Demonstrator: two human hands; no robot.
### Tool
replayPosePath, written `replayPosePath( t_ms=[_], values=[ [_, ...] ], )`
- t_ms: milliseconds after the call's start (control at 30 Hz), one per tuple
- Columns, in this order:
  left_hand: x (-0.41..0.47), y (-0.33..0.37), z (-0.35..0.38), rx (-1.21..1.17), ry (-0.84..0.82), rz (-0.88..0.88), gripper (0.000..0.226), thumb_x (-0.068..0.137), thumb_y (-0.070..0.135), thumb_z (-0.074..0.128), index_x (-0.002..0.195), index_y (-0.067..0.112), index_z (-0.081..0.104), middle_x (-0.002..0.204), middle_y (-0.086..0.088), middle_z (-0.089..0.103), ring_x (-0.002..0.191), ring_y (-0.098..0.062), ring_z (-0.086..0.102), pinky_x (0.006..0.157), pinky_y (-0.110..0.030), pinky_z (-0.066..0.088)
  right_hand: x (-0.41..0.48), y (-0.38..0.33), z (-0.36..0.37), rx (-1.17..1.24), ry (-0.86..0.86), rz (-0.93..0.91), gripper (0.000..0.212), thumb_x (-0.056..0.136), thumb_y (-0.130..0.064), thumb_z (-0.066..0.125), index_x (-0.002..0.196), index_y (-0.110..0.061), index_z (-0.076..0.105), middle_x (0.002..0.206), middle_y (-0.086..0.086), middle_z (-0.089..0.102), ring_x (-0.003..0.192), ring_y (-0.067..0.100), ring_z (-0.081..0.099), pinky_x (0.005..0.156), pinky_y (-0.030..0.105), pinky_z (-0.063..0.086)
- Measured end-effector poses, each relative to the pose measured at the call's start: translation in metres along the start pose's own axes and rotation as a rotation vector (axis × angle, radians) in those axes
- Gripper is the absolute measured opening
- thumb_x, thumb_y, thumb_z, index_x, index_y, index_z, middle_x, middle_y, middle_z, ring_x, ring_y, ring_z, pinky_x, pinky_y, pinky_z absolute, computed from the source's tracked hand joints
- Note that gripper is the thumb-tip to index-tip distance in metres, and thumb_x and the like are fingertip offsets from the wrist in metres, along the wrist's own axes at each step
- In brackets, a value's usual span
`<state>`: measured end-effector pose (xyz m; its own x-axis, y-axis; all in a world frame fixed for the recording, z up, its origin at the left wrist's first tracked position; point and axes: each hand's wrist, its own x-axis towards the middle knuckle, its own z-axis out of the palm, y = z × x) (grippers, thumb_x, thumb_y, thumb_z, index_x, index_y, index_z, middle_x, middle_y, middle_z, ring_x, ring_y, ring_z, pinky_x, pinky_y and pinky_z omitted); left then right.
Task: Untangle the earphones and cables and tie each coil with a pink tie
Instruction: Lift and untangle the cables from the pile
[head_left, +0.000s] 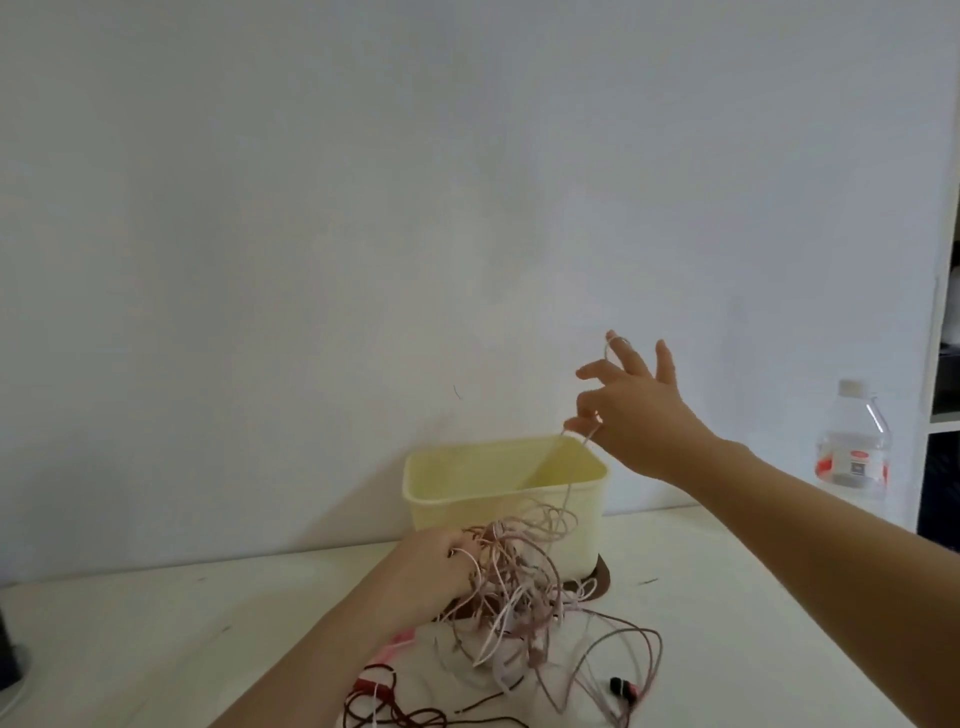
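Here, pinkish cables (519, 587) lie knotted on the counter (156, 649); left hand (431, 566) grips them, right hand (639, 415) pinches 1 raised strand (569, 488).

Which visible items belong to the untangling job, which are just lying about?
Job: tangled heap of pinkish-white cables, gripped by left hand; pink strand pinched by right hand; dark red cord; black-pink earbuds.
Idle: pale yellow plastic tub; clear plastic water bottle.

Bare forearms (810, 514), left grip (431, 566), right grip (639, 421)
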<state>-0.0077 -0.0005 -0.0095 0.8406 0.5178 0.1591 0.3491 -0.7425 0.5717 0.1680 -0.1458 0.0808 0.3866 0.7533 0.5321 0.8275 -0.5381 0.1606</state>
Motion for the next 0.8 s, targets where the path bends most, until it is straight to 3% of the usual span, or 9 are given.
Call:
replayPosePath(
  t_ms=[67, 133, 233, 300, 367, 500, 633, 733, 800],
  values=[
    [0.001, 0.001, 0.002, -0.06, 0.008, -0.022, 0.04, 0.099, 0.03, 0.041, 0.06, 0.023, 0.044, 0.05, 0.011, 0.043, 0.045, -0.004, 0.036, 0.049, -0.022, 0.028, 0.0, -0.002, 0.001, 0.161, 0.143, 0.104, 0.033, 0.098, -0.04, 0.043, 0.092, -0.018, 0.067, 0.123, -0.001, 0.06, 0.139, 0.026, 0.028, 0.112, 0.044, 0.016],
    [0.005, 0.004, 0.003, -0.069, 0.016, -0.035, 0.042, 0.099, 0.032, 0.039, 0.059, 0.021, 0.045, 0.054, 0.008, 0.047, 0.046, -0.006, 0.04, 0.054, -0.025, 0.032, -0.001, -0.009, -0.003, 0.531, 0.222, 0.25, 0.033, 0.099, -0.031, 0.043, 0.083, -0.009, 0.061, 0.096, 0.003, 0.069, 0.104, 0.026, 0.059, 0.089, 0.035, 0.038],
    [0.009, 0.011, 0.002, -0.197, 0.021, -0.1, 0.036, 0.096, 0.018, 0.041, 0.062, 0.014, 0.052, 0.061, 0.002, 0.058, 0.044, -0.003, 0.047, 0.05, -0.019, 0.038, 0.002, -0.022, -0.009, 1.477, 0.172, 0.553, 0.027, 0.102, -0.017, 0.036, 0.085, -0.008, 0.055, 0.095, 0.011, 0.07, 0.059, 0.016, 0.068, 0.064, 0.027, 0.045],
    [0.009, 0.013, -0.001, -0.242, 0.024, -0.14, 0.028, 0.094, 0.011, 0.041, 0.07, 0.009, 0.056, 0.066, 0.001, 0.057, 0.034, 0.001, 0.04, 0.039, -0.013, 0.029, 0.003, -0.024, -0.017, 1.938, 0.182, 0.737, 0.022, 0.102, -0.008, 0.031, 0.087, -0.013, 0.048, 0.095, 0.015, 0.068, 0.051, 0.014, 0.068, 0.06, 0.024, 0.043],
    [0.009, 0.012, -0.002, -0.239, 0.036, -0.154, 0.022, 0.092, 0.011, 0.042, 0.077, 0.009, 0.058, 0.073, -0.002, 0.058, 0.036, -0.001, 0.036, 0.038, -0.015, 0.025, 0.006, -0.02, -0.026, 2.166, 0.284, 0.756, 0.024, 0.102, -0.01, 0.033, 0.082, -0.012, 0.046, 0.092, 0.016, 0.067, 0.056, 0.018, 0.07, 0.058, 0.023, 0.05],
    [0.014, 0.008, -0.005, -0.368, 0.049, -0.19, 0.023, 0.091, 0.013, 0.045, 0.078, 0.01, 0.062, 0.077, -0.003, 0.062, 0.037, -0.007, 0.034, 0.046, -0.023, 0.026, 0.008, -0.022, -0.029, 1.9, 0.562, 0.447, 0.034, 0.103, -0.019, 0.035, 0.074, -0.009, 0.049, 0.079, 0.007, 0.065, 0.075, 0.021, 0.072, 0.071, 0.028, 0.055],
    [0.013, 0.005, -0.007, -0.326, 0.066, -0.098, 0.029, 0.094, 0.035, 0.05, 0.085, 0.017, 0.071, 0.085, 0.002, 0.064, 0.075, -0.015, 0.055, 0.068, -0.027, 0.039, 0.0, -0.024, -0.025, 1.464, 0.661, 0.161, 0.034, 0.103, -0.019, 0.037, 0.075, -0.011, 0.055, 0.076, 0.004, 0.065, 0.078, 0.021, 0.07, 0.078, 0.028, 0.055],
    [0.001, -0.001, -0.011, -0.374, -0.069, 0.025, 0.011, 0.088, 0.029, 0.061, 0.095, 0.03, 0.068, 0.102, 0.017, 0.067, 0.095, 0.0, 0.06, 0.084, -0.019, 0.043, -0.004, -0.023, -0.033, 1.493, 0.324, 0.051, 0.034, 0.101, -0.02, 0.043, 0.072, -0.009, 0.056, 0.073, 0.004, 0.067, 0.075, 0.025, 0.07, 0.083, 0.039, 0.056],
    [-0.004, -0.007, -0.018, -0.353, -0.267, 0.103, 0.037, 0.077, 0.022, 0.064, 0.11, 0.04, 0.06, 0.116, 0.024, 0.06, 0.11, 0.008, 0.053, 0.093, -0.02, 0.043, -0.006, -0.02, -0.036, 1.397, -0.025, -0.002, 0.03, 0.099, -0.022, 0.047, 0.08, -0.004, 0.06, 0.077, 0.004, 0.069, 0.078, 0.024, 0.07, 0.088, 0.042, 0.055]
  ],
)
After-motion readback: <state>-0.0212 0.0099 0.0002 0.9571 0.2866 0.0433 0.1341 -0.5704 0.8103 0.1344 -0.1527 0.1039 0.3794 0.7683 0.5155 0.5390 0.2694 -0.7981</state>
